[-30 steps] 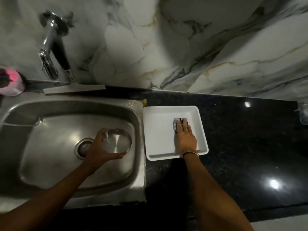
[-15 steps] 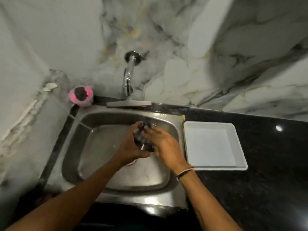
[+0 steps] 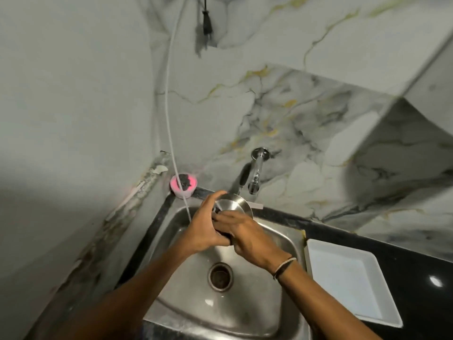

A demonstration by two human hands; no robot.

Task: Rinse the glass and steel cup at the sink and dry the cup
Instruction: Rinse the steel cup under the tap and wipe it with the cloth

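Over the back of the steel sink [image 3: 282, 298] my left hand [image 3: 204, 227] grips the steel cup [image 3: 236, 203], tilted so its shiny round base faces me. My right hand [image 3: 247, 238] presses a small dark cloth [image 3: 220, 230] against the cup's side; most of the cloth is hidden between my hands. The tap [image 3: 255, 173] juts from the marble wall just above and behind the cup. No water stream is visible. No glass is in view.
A white square tray [image 3: 353, 285] lies on the black counter [image 3: 416, 278] right of the sink. A pink bowl with a dark scrubber [image 3: 183, 184] stands at the sink's back left corner. A thin white hose [image 3: 169, 114] hangs down the wall into the sink. The drain [image 3: 220, 277] is below my hands.
My right hand took the cloth from the tray and brought it to the cup held by my left hand. Both hands rose toward the tap; the view tilted up.
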